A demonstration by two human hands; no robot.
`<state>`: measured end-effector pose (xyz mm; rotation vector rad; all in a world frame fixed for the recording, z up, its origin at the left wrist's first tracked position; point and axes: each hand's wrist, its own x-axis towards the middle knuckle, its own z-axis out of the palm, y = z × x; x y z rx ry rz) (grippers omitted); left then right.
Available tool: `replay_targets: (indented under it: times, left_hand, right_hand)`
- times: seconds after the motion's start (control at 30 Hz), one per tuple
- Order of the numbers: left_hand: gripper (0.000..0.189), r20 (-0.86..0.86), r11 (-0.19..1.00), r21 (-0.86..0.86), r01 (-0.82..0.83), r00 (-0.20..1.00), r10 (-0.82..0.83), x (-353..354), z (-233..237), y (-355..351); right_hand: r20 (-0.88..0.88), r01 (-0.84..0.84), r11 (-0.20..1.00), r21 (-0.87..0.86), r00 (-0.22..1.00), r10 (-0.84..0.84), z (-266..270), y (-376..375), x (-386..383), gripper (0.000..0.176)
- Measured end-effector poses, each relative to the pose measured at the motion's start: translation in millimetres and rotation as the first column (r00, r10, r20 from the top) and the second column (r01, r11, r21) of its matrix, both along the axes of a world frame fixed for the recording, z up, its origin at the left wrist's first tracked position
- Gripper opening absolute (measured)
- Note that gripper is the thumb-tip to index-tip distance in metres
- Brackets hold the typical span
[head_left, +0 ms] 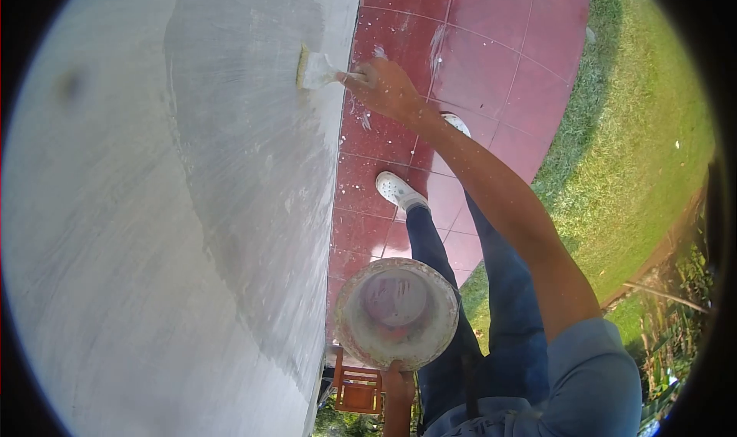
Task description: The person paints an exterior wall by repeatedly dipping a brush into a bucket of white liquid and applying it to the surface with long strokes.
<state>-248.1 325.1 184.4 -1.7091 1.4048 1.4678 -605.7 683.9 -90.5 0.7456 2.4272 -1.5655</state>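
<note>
My right hand (381, 86) grips the handle of a wide paintbrush (318, 71), its fingers wrapped round it. The brush's head is whitish, with yellowish bristles laid against the grey wall (246, 130). Around the bristles, a large darker patch spreads over the wall's paler surface. Low in the view, my left hand (398, 383) is closed on the near rim of a paint-stained bucket (439, 306). Pale pinkish-white liquid (394, 297) shows inside at its bottom. The bucket hangs in front of my legs.
Red floor tiles (480, 61) with white splashes run along the wall's foot. My white clogs (399, 189) stand on them. Grass (622, 168) borders the tiles on the right. A wooden chair (358, 391) stands beyond the bucket, near the wall.
</note>
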Motion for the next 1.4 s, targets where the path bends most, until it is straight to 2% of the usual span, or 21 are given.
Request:
replay_targets:
  times: [0.07, 0.13, 0.2, 0.3, 0.37, 0.5, 0.57, 0.63, 0.67, 0.73, 0.8, 0.9, 0.97, 1.03, 1.07, 1.13, 1.2, 1.23, 1.3, 1.33, 1.4]
  left_hand:
    - [0.061, 0.025, 1.000, -0.019, -0.001, 1.000, 0.001, 4.2, -1.6, -1.8]
    - [0.057, 0.051, 1.000, -0.027, 0.011, 0.999, -0.010, -1.7, -0.4, 2.2]
    - [0.048, 0.097, 1.000, -0.018, 0.008, 0.995, -0.006, -14.4, 5.5, 14.5]
    - [0.045, 0.122, 1.000, -0.020, 0.003, 0.993, 0.000, 2.8, -0.5, -10.0]
    - [0.047, 0.106, 1.000, -0.027, 0.015, 0.994, -0.012, 6.0, 0.1, -12.2]
    - [0.054, -0.005, 1.000, -0.010, -0.005, 1.000, 0.005, -4.9, -0.4, 7.1]
    - [0.057, -0.002, 0.999, -0.027, 0.024, 1.000, -0.024, 1.3, -4.0, -2.7]
    - [0.060, 0.033, 0.998, -0.045, 0.042, 0.999, -0.041, 20.0, -0.8, -25.2]
    - [0.060, 0.075, 0.960, -0.044, 0.277, 0.959, -0.273, 32.4, -2.0, -38.6]
    - [0.060, 0.109, 0.873, -0.018, 0.487, 0.869, -0.482, 34.3, -4.9, -36.3]
    - [0.058, 0.066, 0.998, -0.054, -0.028, 0.997, 0.032, 12.5, -3.3, -13.0]
    - [0.059, 0.145, 0.999, -0.042, -0.033, 0.989, 0.039, 15.4, -3.2, -23.2]
    - [0.060, 0.140, 0.999, 0.000, -0.045, 0.989, 0.045, 8.5, -4.9, -17.4]
    - [0.061, 0.139, 0.998, 0.027, -0.048, 0.989, 0.043, 10.7, -1.7, -22.7]
    - [0.062, 0.163, 0.999, 0.015, -0.036, 0.986, 0.033, 17.6, -3.7, -32.3]
    - [0.064, 0.176, 1.000, -0.005, -0.024, 0.984, 0.024, 21.5, -4.9, -38.2]
    - [0.065, 0.104, 0.999, -0.005, -0.036, 0.994, 0.037, 18.3, -4.8, -29.5]
    - [0.065, 0.098, 0.999, -0.001, -0.037, 0.994, 0.037, 15.7, -3.4, -24.7]
    - [0.065, 0.069, 1.000, -0.017, 0.014, 0.998, -0.013, 9.2, -1.7, -18.3]
    - [0.065, 0.077, 0.999, -0.029, 0.017, 0.997, -0.015, 18.4, -3.6, -28.9]
    - [0.065, 0.143, 0.929, -0.030, 0.368, 0.922, -0.361, 45.6, -4.1, -54.9]
  right_hand:
    - [-0.001, -0.039, 0.999, 0.002, 0.999, 0.039, 92.3, -19.0, 1.9, 0.038]
    - [-0.105, -0.025, 0.975, -0.220, 0.995, 0.002, 161.2, -23.2, 20.3, 0.031]
    - [-0.317, -0.105, 0.899, -0.425, 0.948, -0.039, 189.3, -30.3, 39.8, 0.029]
    - [-0.431, -0.249, 0.796, -0.551, 0.902, -0.016, 183.1, -37.8, 45.0, 0.032]
    - [-0.162, -0.022, 0.734, -0.679, 0.979, -0.121, 134.0, -54.4, 34.6, 0.034]
    - [0.086, 0.120, 0.891, -0.438, 0.992, -0.091, -73.5, -68.9, 42.5, 0.047]
    - [0.202, 0.158, 0.933, -0.322, 0.975, -0.096, -102.7, -54.7, 43.1, 0.049]
    - [0.494, 0.051, 0.985, -0.164, 0.869, 0.037, -102.6, -42.4, 49.3, 0.048]
    - [0.387, 0.040, 0.988, -0.148, 0.922, 0.021, -105.9, -47.5, 51.8, 0.047]
    - [0.175, 0.014, 0.991, -0.130, 0.985, 0.009, -73.2, -55.9, 41.5, 0.044]
    - [0.050, 0.022, 0.980, -0.197, 0.999, -0.013, 27.8, -59.4, 40.6, 0.040]
    - [0.016, 0.053, 0.800, -0.598, 0.998, -0.054, 124.1, -69.4, 65.2, 0.035]
    - [-0.342, -0.233, 0.762, -0.605, 0.940, 0.016, 145.1, -81.2, 81.1, 0.032]
    - [-0.460, -0.373, 0.687, -0.623, 0.886, 0.063, 154.2, -88.3, 81.0, 0.032]
    - [-0.470, -0.410, 0.626, -0.664, 0.879, 0.078, 147.4, -94.3, 76.2, 0.032]
    - [-0.244, -0.189, 0.606, -0.772, 0.970, -0.008, 90.5, -112.6, 63.6, 0.035]
    - [-0.026, 0.035, 0.743, -0.668, 0.997, -0.071, -16.5, -128.6, 62.5, 0.037]
    - [0.118, 0.073, 0.884, -0.462, 0.993, -0.020, -64.1, -128.5, 67.2, 0.043]
    - [0.288, 0.066, 0.994, -0.085, 0.957, -0.039, -138.4, -123.4, 86.7, 0.047]
    - [0.295, 0.070, 0.993, -0.096, 0.955, -0.038, -149.6, -116.4, 85.9, 0.047]
    - [0.370, -0.047, 0.996, -0.082, 0.926, 0.074, -141.9, -103.4, 81.8, 0.050]
